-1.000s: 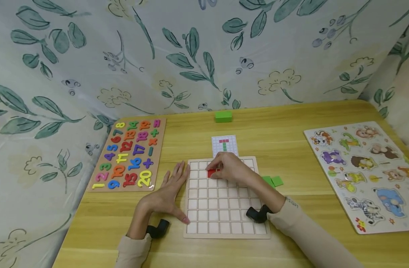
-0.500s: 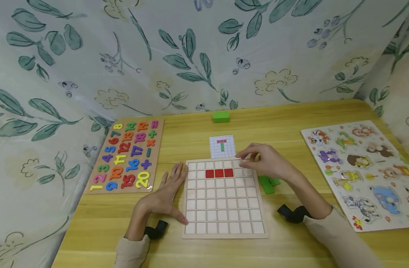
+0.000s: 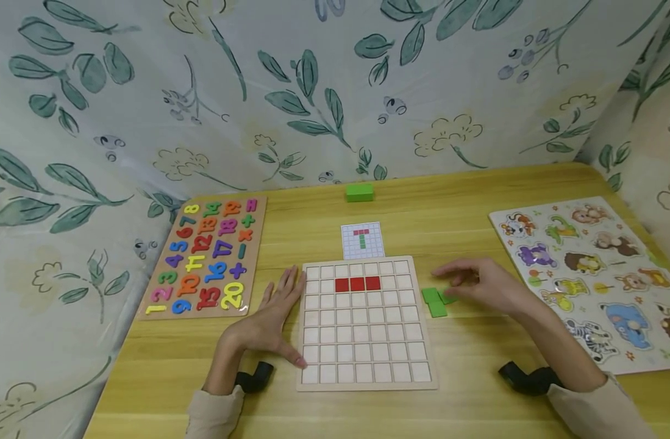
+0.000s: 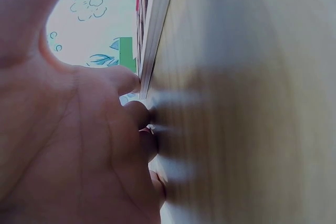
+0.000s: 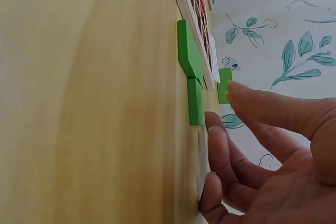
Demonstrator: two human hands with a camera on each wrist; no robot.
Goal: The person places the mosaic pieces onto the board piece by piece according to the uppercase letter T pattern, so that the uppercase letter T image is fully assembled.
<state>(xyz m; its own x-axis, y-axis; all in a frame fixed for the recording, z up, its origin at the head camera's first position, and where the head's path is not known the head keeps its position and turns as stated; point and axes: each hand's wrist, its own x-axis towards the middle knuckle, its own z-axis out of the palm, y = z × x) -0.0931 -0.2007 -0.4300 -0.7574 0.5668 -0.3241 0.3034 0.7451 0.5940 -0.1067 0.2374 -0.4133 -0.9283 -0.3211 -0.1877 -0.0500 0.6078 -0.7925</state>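
A wooden grid board point(image 3: 366, 335) lies flat, with a row of three red square tiles point(image 3: 357, 285) in its second row from the top. My left hand point(image 3: 266, 323) rests along the board's left side, fingers spread, thumb at the lower left edge. Right of the board lie three green square tiles point(image 3: 437, 309), close together. Over the farthest of them hovers my right hand point(image 3: 480, 285), holding nothing. In the right wrist view its thumb stands apart from its bent fingers, close by the green tiles point(image 5: 196, 102).
Above the board lies a card point(image 3: 362, 240) printed with a red and green T shape. A green block point(image 3: 359, 193) stands farther back. A number puzzle board point(image 3: 203, 308) is at left, an animal puzzle board point(image 3: 565, 308) at right.
My right hand has moved right, off the board, leaving three red tiles in a row, and now reaches the green tiles. The left hand has stayed at the board's left edge.
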